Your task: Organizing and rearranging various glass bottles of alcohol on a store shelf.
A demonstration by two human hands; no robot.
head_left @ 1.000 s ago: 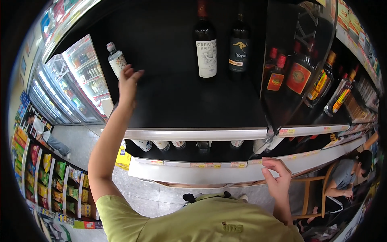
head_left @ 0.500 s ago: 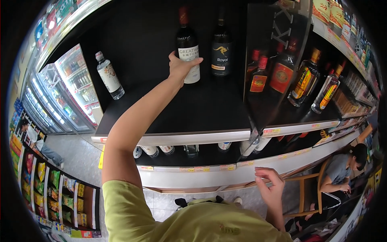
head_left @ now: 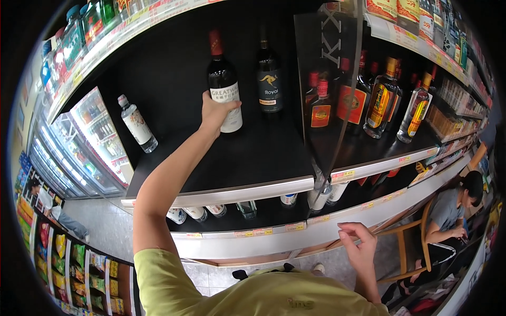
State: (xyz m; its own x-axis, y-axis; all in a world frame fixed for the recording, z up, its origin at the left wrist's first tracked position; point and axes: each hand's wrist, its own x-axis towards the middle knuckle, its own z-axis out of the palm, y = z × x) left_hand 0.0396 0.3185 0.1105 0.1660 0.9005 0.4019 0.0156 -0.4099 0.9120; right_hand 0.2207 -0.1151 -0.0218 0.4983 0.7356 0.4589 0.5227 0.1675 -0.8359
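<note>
My left hand grips a dark wine bottle with a red neck and white label, which stands upright or nearly so over the black shelf. The fingers wrap its label from the left and the thumb crosses the front. Just right of it stands another dark bottle with a dark label bearing a gold kangaroo. Farther left is a clear bottle with a white patterned label. My right hand hangs below the shelf front, fingers loosely bent, thumb apart, with nothing in it.
A transparent divider separates the shelf from several red- and yellow-labelled liquor bottles. White-capped bottles stand on the lower shelf. At right a person sits on a wooden chair. A snack rack and glass-door coolers are at left.
The view has shifted, so the shelf bottles appear lower. My left hand keeps its hold on the wine bottle, which seems slightly nearer the shelf front. My right hand barely differs.
</note>
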